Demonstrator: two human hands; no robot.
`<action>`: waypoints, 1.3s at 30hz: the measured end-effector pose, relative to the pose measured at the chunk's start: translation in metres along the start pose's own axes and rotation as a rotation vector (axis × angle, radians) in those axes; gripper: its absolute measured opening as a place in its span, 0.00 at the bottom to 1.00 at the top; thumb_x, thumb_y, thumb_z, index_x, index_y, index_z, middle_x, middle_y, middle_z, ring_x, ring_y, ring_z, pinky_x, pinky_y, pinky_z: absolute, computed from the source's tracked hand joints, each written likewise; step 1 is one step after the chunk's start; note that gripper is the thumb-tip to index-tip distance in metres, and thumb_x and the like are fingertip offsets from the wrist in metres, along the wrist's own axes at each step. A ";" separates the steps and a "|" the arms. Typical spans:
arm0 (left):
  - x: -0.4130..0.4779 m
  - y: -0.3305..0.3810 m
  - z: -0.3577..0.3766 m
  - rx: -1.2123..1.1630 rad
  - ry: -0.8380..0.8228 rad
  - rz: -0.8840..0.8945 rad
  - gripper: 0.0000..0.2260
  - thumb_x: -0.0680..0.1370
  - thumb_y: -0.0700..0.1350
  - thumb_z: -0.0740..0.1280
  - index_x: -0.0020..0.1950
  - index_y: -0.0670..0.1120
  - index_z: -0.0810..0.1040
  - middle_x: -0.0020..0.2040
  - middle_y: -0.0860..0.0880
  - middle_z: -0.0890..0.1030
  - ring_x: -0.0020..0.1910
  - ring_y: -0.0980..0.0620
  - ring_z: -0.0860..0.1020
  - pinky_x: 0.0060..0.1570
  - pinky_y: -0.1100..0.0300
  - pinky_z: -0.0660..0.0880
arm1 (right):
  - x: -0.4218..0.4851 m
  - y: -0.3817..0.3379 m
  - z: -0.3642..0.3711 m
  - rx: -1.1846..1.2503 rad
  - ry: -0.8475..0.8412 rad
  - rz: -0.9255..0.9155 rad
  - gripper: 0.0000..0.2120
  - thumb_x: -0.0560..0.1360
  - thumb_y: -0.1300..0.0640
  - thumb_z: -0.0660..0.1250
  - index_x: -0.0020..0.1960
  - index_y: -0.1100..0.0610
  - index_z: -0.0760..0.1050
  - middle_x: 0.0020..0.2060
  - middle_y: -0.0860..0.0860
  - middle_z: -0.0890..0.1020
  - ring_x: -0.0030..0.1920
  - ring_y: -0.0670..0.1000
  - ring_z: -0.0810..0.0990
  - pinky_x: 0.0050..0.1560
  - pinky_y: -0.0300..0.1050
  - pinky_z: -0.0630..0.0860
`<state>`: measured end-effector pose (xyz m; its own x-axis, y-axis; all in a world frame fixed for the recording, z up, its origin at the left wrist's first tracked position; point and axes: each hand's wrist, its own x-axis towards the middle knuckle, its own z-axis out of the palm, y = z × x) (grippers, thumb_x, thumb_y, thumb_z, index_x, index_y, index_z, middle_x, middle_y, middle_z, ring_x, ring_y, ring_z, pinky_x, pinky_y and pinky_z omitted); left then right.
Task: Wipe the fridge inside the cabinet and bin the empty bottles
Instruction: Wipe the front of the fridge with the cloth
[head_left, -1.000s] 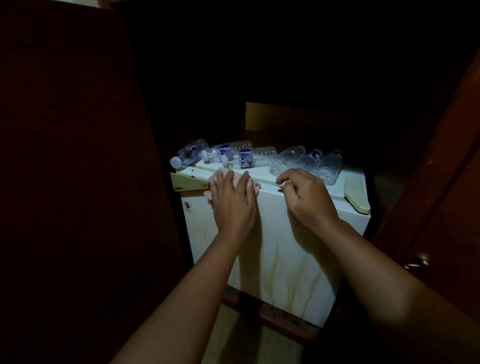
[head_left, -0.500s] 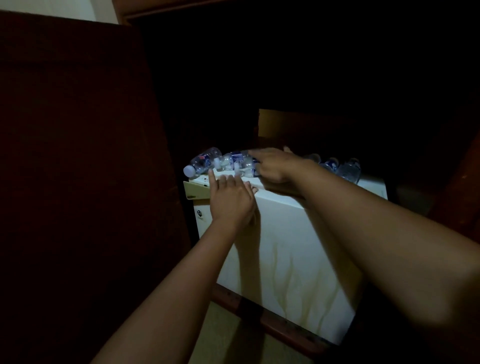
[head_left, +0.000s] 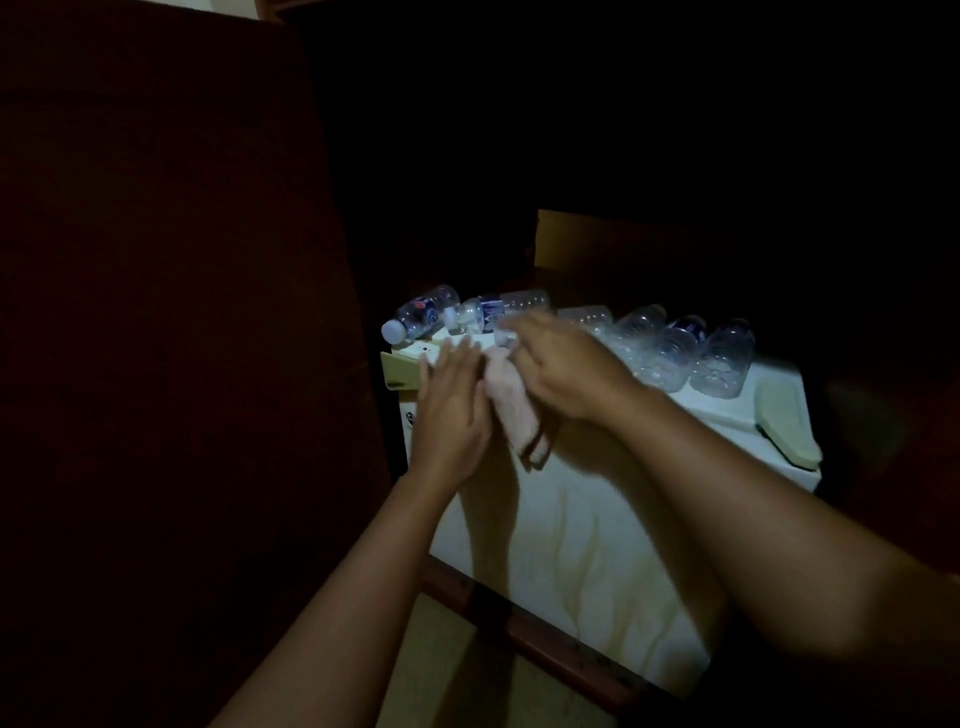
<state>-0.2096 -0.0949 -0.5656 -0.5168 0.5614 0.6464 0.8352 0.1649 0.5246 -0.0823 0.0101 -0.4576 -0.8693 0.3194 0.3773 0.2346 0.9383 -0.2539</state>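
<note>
A small white fridge (head_left: 582, 551) with yellowish streaks down its front stands inside the dark cabinet. Several empty clear plastic bottles (head_left: 670, 348) lie on its top, some with blue labels. The leftmost bottle (head_left: 421, 312) points its white cap over the left edge. My right hand (head_left: 566, 369) is closed on a pale pink cloth (head_left: 519, 415) that hangs down in front of the fridge's top edge. My left hand (head_left: 452, 405) is flat with fingers apart, just left of the cloth and touching its side. The picture is dim and blurred by motion.
The dark red cabinet door (head_left: 156, 364) stands open on the left. A pale green handle piece (head_left: 784, 421) lies at the fridge's right top corner. A wooden ledge (head_left: 550, 639) runs under the fridge. The cabinet's interior behind the bottles is black.
My right hand came back from the bottles and now holds the cloth, lifted off the fridge's edge. My left hand has let the cloth go and spread beside it.
</note>
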 end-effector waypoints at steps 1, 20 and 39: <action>-0.006 -0.015 -0.002 -0.046 0.064 -0.076 0.24 0.86 0.49 0.51 0.83 0.46 0.61 0.83 0.48 0.61 0.83 0.53 0.51 0.83 0.49 0.45 | -0.009 -0.006 0.009 0.002 -0.071 -0.005 0.22 0.86 0.53 0.56 0.79 0.55 0.67 0.78 0.54 0.68 0.75 0.57 0.70 0.71 0.50 0.69; -0.033 -0.060 -0.002 -0.168 0.059 -0.264 0.29 0.82 0.43 0.52 0.84 0.48 0.55 0.84 0.53 0.52 0.83 0.56 0.47 0.83 0.51 0.43 | 0.040 -0.033 0.042 -0.046 -0.413 -0.145 0.25 0.89 0.49 0.47 0.82 0.58 0.60 0.84 0.51 0.57 0.83 0.47 0.52 0.79 0.43 0.51; -0.037 -0.055 -0.012 -0.195 0.004 -0.218 0.30 0.86 0.39 0.57 0.85 0.52 0.49 0.84 0.58 0.45 0.79 0.65 0.47 0.65 0.83 0.52 | 0.074 -0.033 0.047 -0.001 -0.511 -0.202 0.24 0.89 0.50 0.46 0.84 0.53 0.57 0.84 0.49 0.56 0.83 0.45 0.53 0.72 0.31 0.47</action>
<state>-0.2389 -0.1342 -0.6115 -0.6809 0.5267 0.5089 0.6530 0.1220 0.7475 -0.1750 -0.0034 -0.4631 -0.9977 0.0286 -0.0622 0.0417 0.9746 -0.2200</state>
